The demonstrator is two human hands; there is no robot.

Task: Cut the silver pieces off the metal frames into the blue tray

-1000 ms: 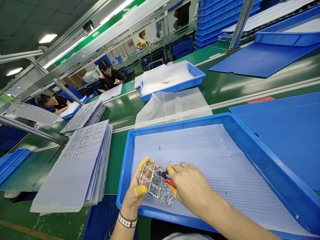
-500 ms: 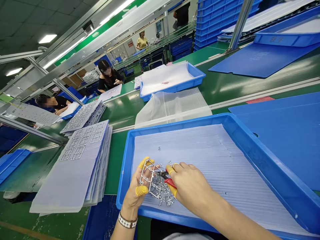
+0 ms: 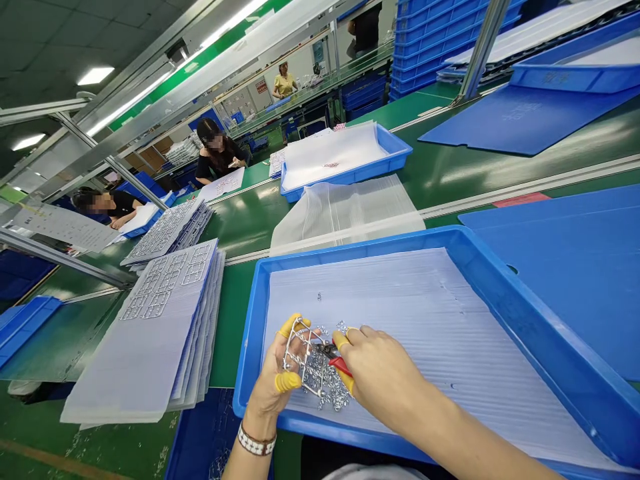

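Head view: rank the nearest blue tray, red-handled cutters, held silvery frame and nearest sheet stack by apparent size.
1. Nearest blue tray
2. Nearest sheet stack
3. Held silvery frame
4. Red-handled cutters (visible part only; the rest is hidden)

Blue panel [image 3: 500,127]: a pale marking [image 3: 523,112] is carried on top; it cannot be read.
Blue tray [image 3: 585,79], by the panel's far edge: a faint marking is borne on its near wall, illegible.
Paper sheet [image 3: 67,228]: print is shown, too small to be read.
Red sign [image 3: 261,87]: blurred.
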